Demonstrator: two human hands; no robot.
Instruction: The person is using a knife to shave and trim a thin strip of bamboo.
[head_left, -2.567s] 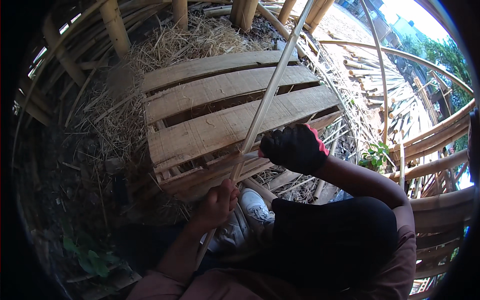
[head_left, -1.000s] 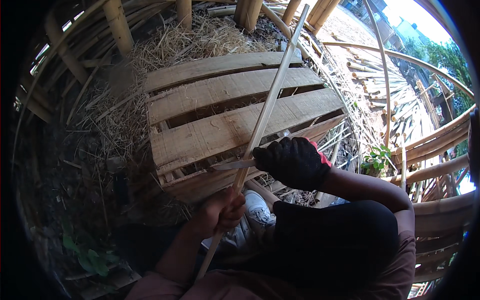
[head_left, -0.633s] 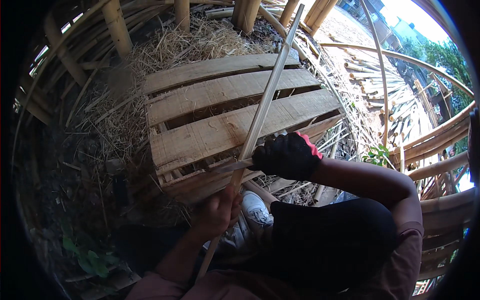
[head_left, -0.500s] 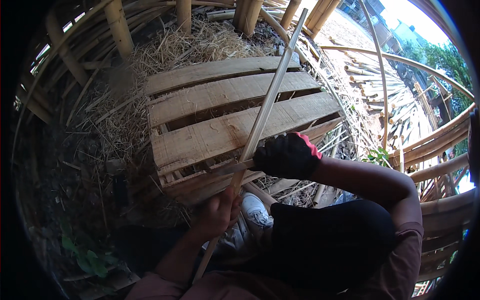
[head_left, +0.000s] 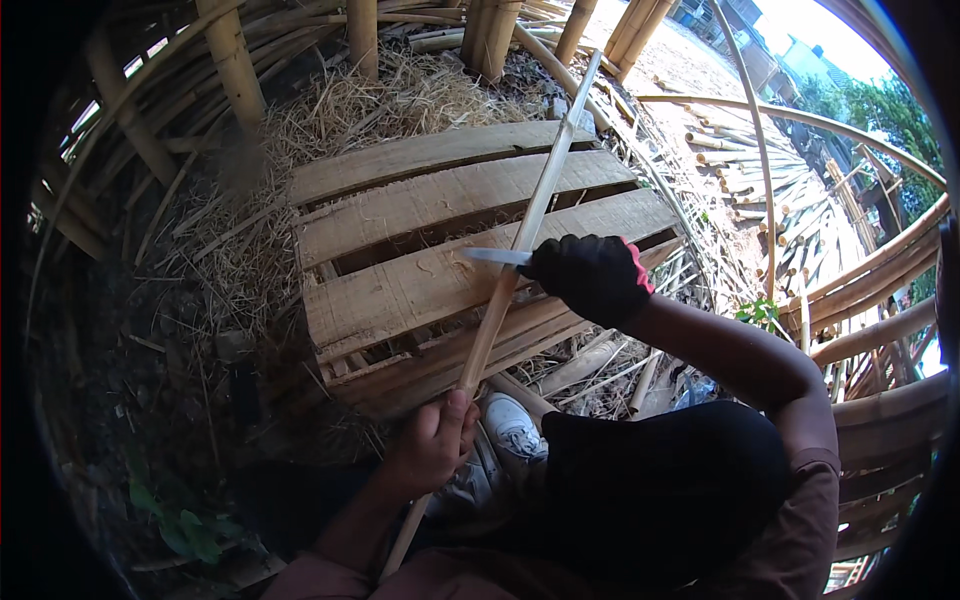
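Note:
A long split bamboo strip (head_left: 548,188) slants from low in front of me up across a wooden crate (head_left: 390,285). My bare left hand (head_left: 436,440) is wrapped round its lower part, just short of the crate's near edge. In a black glove with a red cuff, my right hand (head_left: 590,280) grips a knife; the handle is hidden in the fist. The knife's blade (head_left: 495,256) points left and crosses the strip over the crate's nearest slat. Thin curled shavings lie on the slats.
Pale shavings (head_left: 390,105) are heaped behind and left of the crate. Upright bamboo posts (head_left: 363,40) stand along the back. Cut bamboo poles (head_left: 765,185) lie stacked outside at the right, beyond a bent bamboo rail (head_left: 790,115). My white shoe (head_left: 513,428) is by the crate's near side.
My right hand and the knife have moved up along the strip, away from my left hand. The strip's far end has dropped slightly toward the crate. The left hand still grips it.

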